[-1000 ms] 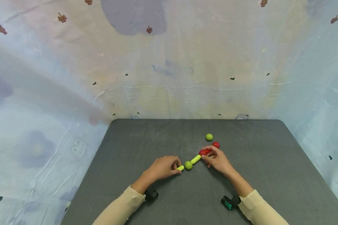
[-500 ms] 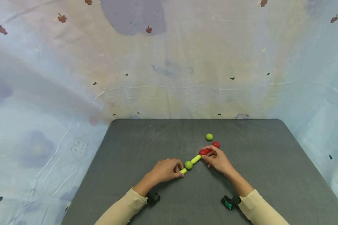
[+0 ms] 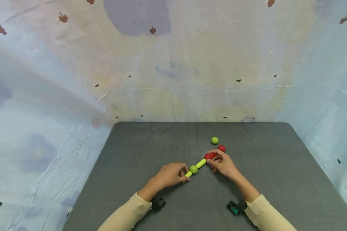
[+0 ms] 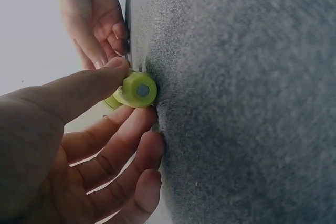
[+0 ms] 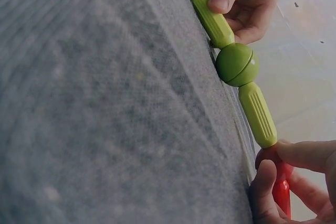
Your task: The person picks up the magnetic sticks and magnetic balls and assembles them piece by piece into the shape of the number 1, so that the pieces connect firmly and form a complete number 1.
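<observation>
A chain of magnetic rods and balls lies slantwise on the dark table. My left hand [image 3: 171, 175] pinches a yellow-green rod [image 5: 212, 18] between thumb and fingers; its inner end meets a green ball [image 5: 238, 65]. In the left wrist view the rod's near end shows a grey round magnet [image 4: 142, 89]. Beyond the green ball, a second yellow-green rod [image 3: 201, 163] runs to a red ball [image 3: 208, 156]. The thumb and fingers of my right hand [image 3: 224, 165] grip that red ball. A red rod [image 5: 282, 198], partly behind the fingers, leads to another red ball [image 3: 221, 148].
A loose green ball [image 3: 215, 140] sits behind the chain's far end. The grey table [image 3: 150, 138] reaches back to a patterned hanging cloth [image 3: 173, 64], which also closes off both sides. A black strap device [image 3: 237, 207] is on the right wrist.
My left hand has shifted slightly right and nearer the front with its yellow-green rod, whose end now meets the green ball. The right hand has stayed in place on the red ball.
</observation>
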Motion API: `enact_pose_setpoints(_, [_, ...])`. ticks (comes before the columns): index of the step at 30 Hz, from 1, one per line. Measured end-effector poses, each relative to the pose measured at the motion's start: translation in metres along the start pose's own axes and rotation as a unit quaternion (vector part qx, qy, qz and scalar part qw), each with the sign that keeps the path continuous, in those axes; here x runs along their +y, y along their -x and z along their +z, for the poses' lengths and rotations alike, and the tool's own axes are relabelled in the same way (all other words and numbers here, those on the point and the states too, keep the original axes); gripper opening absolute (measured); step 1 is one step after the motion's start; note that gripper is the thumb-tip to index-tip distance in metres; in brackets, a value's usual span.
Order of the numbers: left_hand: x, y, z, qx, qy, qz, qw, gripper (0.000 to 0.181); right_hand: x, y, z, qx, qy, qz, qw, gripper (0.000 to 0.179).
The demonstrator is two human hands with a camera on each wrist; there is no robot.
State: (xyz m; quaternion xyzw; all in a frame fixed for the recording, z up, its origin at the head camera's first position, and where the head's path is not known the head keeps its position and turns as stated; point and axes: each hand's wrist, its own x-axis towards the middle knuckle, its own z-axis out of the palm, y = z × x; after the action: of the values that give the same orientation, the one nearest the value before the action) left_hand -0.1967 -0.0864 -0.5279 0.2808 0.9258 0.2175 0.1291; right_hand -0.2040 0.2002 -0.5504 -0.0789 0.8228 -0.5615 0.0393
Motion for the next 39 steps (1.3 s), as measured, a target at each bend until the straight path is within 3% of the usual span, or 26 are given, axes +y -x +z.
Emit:
enact_pose_setpoints(12, [0.002, -0.003, -0.005, -0.001, -0.002, 0.01, 0.9999, 0.024, 0.001, 0.001, -0.001, -0.005, -0.001, -0.014, 0.9999, 0.038])
enact_pose_setpoints(24, [-0.002, -0.01, -0.01, -0.006, -0.033, 0.012, 0.9994, 0.026, -0.001, 0.003, -0.003, 0.004, 0.016, -0.007, 0.9998, 0.039])
enact_pose_setpoints(31, [0.002, -0.024, -0.027, 0.003, -0.034, 0.025, 0.9991, 0.021, -0.001, 0.004, -0.003, 0.007, 0.028, 0.008, 0.9996, 0.039])
enact_pose_setpoints(39, [0.01, -0.047, -0.043, 0.006, -0.029, 0.035, 0.9989, 0.021, 0.001, 0.005, -0.003, 0.007, 0.042, -0.001, 0.9991, 0.039])
